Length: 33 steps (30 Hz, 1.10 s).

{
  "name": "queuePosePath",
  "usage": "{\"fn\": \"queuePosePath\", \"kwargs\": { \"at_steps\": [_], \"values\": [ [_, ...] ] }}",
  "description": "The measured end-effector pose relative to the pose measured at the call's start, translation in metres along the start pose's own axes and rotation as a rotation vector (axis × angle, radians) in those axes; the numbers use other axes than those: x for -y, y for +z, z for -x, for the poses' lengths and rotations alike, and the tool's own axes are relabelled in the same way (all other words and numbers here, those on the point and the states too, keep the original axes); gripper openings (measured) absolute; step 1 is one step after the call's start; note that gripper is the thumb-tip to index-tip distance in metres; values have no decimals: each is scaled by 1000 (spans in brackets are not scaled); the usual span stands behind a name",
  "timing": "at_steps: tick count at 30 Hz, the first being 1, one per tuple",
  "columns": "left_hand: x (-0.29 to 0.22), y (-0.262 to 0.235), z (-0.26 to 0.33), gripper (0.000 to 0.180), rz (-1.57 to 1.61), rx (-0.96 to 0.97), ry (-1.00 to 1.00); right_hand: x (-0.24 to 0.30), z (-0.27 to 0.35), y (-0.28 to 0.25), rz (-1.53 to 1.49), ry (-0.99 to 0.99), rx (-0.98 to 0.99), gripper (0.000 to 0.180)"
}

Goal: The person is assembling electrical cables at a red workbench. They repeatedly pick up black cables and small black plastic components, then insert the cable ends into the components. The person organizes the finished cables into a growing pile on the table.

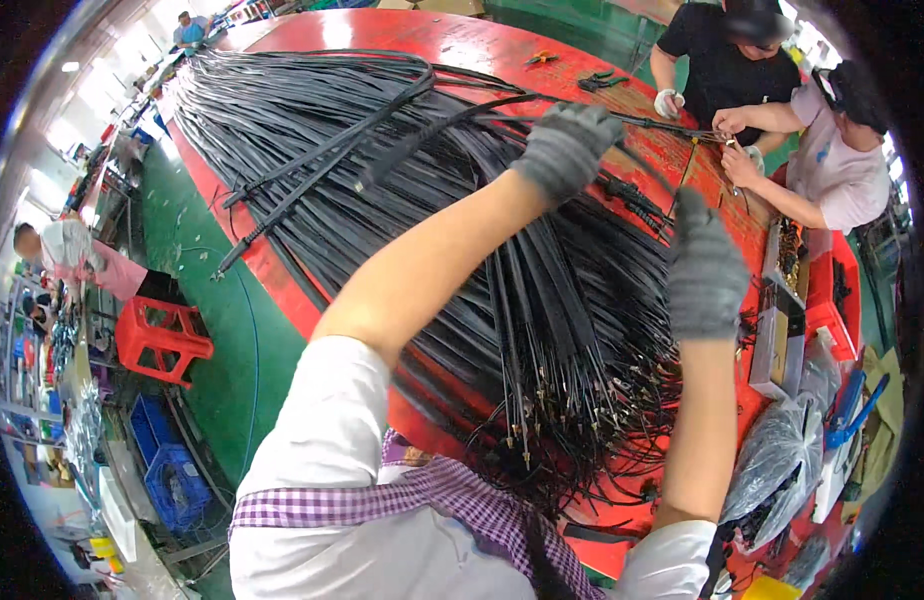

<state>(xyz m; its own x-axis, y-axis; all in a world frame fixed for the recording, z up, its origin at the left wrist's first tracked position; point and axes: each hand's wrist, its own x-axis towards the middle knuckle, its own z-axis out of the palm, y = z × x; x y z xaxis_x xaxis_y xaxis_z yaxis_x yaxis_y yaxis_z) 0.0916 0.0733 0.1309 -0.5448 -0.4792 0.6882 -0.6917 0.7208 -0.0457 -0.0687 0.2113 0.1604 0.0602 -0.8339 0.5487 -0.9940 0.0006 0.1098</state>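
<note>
My left hand (pixel 570 150), in a grey striped knit glove, is closed around a black cable (pixel 422 145) above the far side of a large cable bundle. The cable's blurred end hangs out to the left. My right hand (pixel 706 270), gloved alike, is raised over the bundle's right side and smeared by motion. A blurred dark strip stretches from my left hand toward its fingertips; whether they grip it is unclear. Below my arms lies the bundle of black cables (pixel 372 215), fanned across a red table (pixel 462 35). Thin leads with small metal tips (pixel 572 410) bunch at its near end.
Two co-workers (pixel 772 110) handle wires at the table's far right. Pliers (pixel 602 80) and an orange-handled tool (pixel 542 58) lie near the far edge. Parts boxes (pixel 782 330), a red bin (pixel 832 295) and clear plastic bags (pixel 777 455) stand right. A red stool (pixel 162 335) is left.
</note>
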Motion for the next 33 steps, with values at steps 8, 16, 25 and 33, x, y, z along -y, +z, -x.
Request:
{"fn": "queuePosePath", "kwargs": {
  "at_steps": [8, 16, 25, 33],
  "values": [
    [-110, 57, 13, 28, 265, 534, 327, -83, 67, 71, 52, -248, 45, 36],
    [-162, 75, 53, 30, 325, 790, 514, -118, 197, 35, -420, 311, 617, 24],
    [-177, 73, 42, 27, 669, 861, 524, -164, 278, 0, -453, 330, 348, 18],
    [-190, 55, 25, 21, 759, 892, 417, -228, 342, -83, -439, 682, 427, 19]
  ]
}}
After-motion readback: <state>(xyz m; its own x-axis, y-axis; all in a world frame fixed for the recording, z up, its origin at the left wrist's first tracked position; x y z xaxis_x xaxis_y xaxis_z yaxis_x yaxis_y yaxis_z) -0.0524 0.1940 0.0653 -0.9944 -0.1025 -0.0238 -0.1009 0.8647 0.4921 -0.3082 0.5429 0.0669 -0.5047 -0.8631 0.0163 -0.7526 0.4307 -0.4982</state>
